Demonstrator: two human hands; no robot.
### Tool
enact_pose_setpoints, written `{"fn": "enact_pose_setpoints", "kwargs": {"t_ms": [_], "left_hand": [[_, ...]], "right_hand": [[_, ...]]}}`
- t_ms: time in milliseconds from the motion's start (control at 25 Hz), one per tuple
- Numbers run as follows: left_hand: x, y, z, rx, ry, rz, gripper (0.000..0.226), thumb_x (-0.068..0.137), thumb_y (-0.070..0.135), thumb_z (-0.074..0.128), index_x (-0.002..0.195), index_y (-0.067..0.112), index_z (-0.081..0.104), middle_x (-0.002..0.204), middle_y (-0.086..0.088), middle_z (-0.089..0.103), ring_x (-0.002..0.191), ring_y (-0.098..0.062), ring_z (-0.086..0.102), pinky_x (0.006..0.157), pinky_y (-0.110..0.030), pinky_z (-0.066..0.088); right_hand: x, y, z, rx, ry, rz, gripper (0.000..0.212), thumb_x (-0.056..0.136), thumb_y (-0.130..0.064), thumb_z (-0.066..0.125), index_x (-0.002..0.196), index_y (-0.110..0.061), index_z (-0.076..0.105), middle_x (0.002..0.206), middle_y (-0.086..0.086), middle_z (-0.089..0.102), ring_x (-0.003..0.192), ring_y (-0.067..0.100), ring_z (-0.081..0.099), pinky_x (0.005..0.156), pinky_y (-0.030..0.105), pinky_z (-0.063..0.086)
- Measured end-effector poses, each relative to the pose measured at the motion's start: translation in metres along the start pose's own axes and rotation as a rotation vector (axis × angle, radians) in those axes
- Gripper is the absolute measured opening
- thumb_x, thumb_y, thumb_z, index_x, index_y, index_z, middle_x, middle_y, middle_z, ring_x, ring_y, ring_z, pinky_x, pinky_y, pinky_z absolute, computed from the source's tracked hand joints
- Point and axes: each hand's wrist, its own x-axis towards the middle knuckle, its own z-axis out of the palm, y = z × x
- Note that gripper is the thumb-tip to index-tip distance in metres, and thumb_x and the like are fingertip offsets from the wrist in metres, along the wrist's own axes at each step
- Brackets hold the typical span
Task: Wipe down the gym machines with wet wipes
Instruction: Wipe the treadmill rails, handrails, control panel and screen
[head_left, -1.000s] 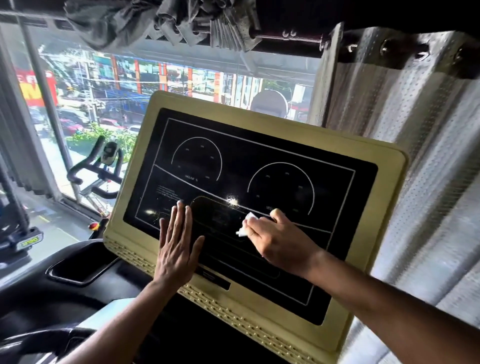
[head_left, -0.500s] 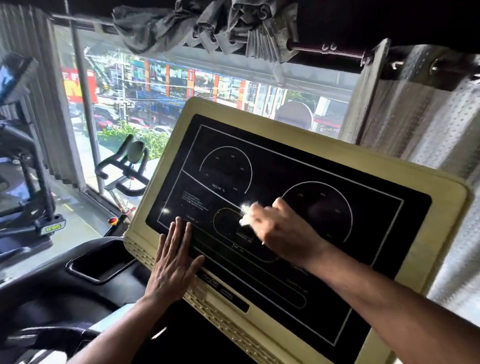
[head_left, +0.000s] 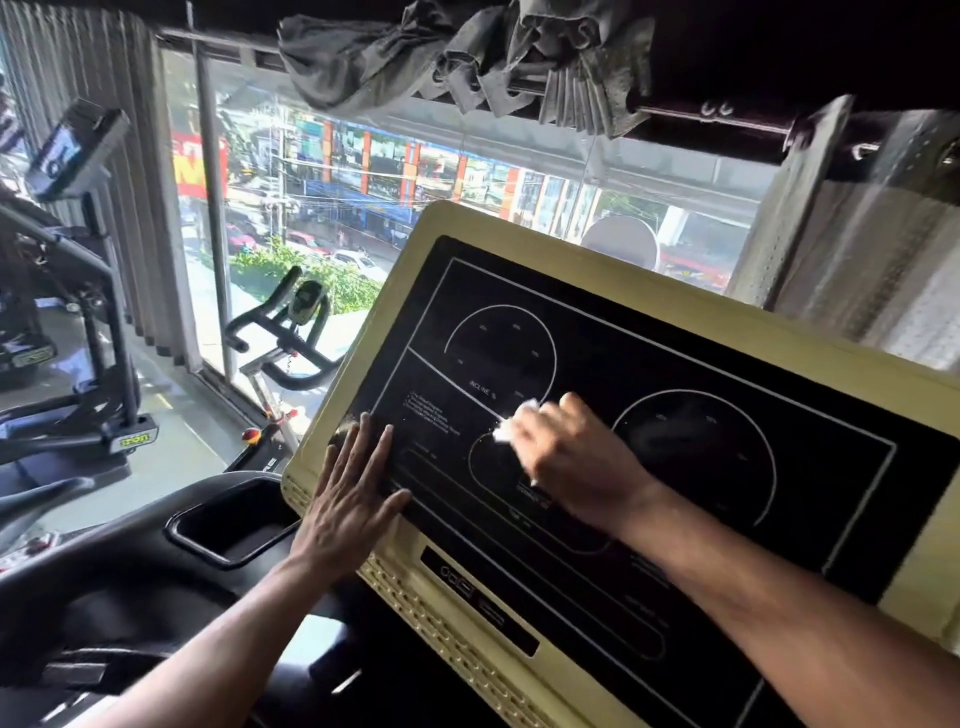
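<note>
A treadmill console (head_left: 675, 332) with a cream frame and a black panel marked with white dial outlines fills the middle and right. My right hand (head_left: 566, 457) grips a small white wet wipe (head_left: 511, 423) and presses it on the panel between the two dials, just below the "INCLINE" dial. My left hand (head_left: 348, 499) lies flat with straight fingers on the panel's lower left corner, partly over the cream frame.
A black cup holder tray (head_left: 228, 530) sits left of the console. An exercise bike (head_left: 283, 343) stands by the window (head_left: 467, 166), and another machine (head_left: 78, 291) at far left. Curtains hang at left and right (head_left: 872, 239).
My right hand has slid the wipe up and to the left across the panel. The view has swung left, so the console now sits further right. My left hand stays flat on the lower left corner.
</note>
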Motion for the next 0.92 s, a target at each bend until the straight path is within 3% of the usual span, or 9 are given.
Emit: {"fn": "enact_pose_setpoints", "kwargs": {"t_ms": [80,160,320,440,520,600,680,800,920], "left_hand": [[0.001,0.0,0.001,0.001,0.0,-0.003,0.085,0.097,0.078,0.016,0.165,0.03,-0.004,0.171,0.005,-0.019,0.159,-0.016,-0.014,0.128,-0.044,-0.002],[0.001,-0.001,0.002,-0.03,0.016,-0.037,0.083,0.098,0.075,0.019,0.164,0.031,-0.007,0.171,0.005,-0.02,0.158,-0.016,-0.015,0.128,-0.042,-0.003],[0.003,-0.011,-0.001,-0.045,0.013,-0.057,0.08,0.1,0.07,0.022,0.164,0.033,-0.009,0.171,0.008,-0.022,0.158,-0.014,-0.015,0.129,-0.04,-0.004],[0.009,-0.021,-0.006,-0.016,0.005,-0.035,0.078,0.1,0.071,0.018,0.163,0.034,-0.009,0.17,0.01,-0.023,0.158,-0.013,-0.016,0.128,-0.038,-0.008],[0.014,-0.028,-0.009,-0.012,0.056,-0.094,0.078,0.101,0.071,0.016,0.164,0.031,-0.007,0.17,0.008,-0.021,0.158,-0.013,-0.016,0.128,-0.04,-0.013],[0.018,-0.038,-0.011,-0.05,0.093,-0.153,0.08,0.1,0.07,0.015,0.164,0.028,-0.008,0.17,0.008,-0.022,0.158,-0.013,-0.016,0.127,-0.039,-0.015],[0.022,-0.05,-0.009,-0.067,0.081,-0.147,0.082,0.099,0.072,0.013,0.164,0.026,-0.009,0.169,0.009,-0.025,0.157,-0.012,-0.017,0.128,-0.038,-0.013],[0.024,-0.059,0.004,-0.062,0.113,-0.143,0.081,0.101,0.071,0.013,0.164,0.024,-0.005,0.17,0.009,-0.021,0.158,-0.014,-0.013,0.129,-0.039,-0.007],[0.024,-0.064,0.015,-0.044,0.162,-0.162,0.076,0.104,0.064,0.016,0.165,0.021,0.003,0.173,0.005,-0.011,0.16,-0.016,-0.005,0.128,-0.042,-0.001]], "right_hand": [[0.012,0.037,0.001,0.006,0.011,0.155,0.044,0.099,-0.015,0.027,0.109,-0.016,0.069,0.097,0.004,0.062,0.078,0.021,0.058,0.074,0.038,0.036],[0.02,0.042,0.003,-0.018,0.037,0.22,0.044,0.103,-0.01,0.026,0.119,-0.01,0.067,0.102,0.007,0.061,0.083,0.023,0.059,0.077,0.038,0.038],[0.007,-0.034,0.02,-0.067,0.006,-0.092,0.067,0.102,0.002,0.006,0.109,-0.01,0.071,0.096,0.005,0.063,0.084,0.019,0.06,0.072,0.032,0.048],[0.032,-0.015,0.015,-0.063,-0.033,-0.154,0.048,0.098,0.002,0.026,0.097,-0.017,0.07,0.092,0.003,0.064,0.077,0.018,0.059,0.069,0.033,0.044],[0.056,0.032,0.008,-0.039,-0.072,0.026,0.028,0.092,-0.001,0.049,0.1,-0.017,0.071,0.094,0.004,0.066,0.075,0.02,0.06,0.071,0.034,0.041],[0.073,0.057,0.006,0.042,-0.025,0.172,0.025,0.089,-0.001,0.061,0.108,-0.013,0.071,0.1,0.006,0.068,0.078,0.022,0.064,0.076,0.035,0.041],[0.08,0.031,0.019,0.086,0.034,0.177,0.032,0.094,-0.001,0.047,0.111,-0.011,0.072,0.102,0.011,0.069,0.076,0.024,0.066,0.074,0.037,0.047],[0.065,-0.048,0.036,0.08,-0.035,-0.132,0.038,0.103,-0.003,0.033,0.103,-0.014,0.07,0.093,0.009,0.064,0.071,0.02,0.059,0.071,0.036,0.051],[0.084,-0.022,0.031,0.048,-0.058,-0.149,0.048,0.099,0.002,0.023,0.104,-0.015,0.067,0.094,0.007,0.062,0.072,0.02,0.057,0.07,0.037,0.046]]}}
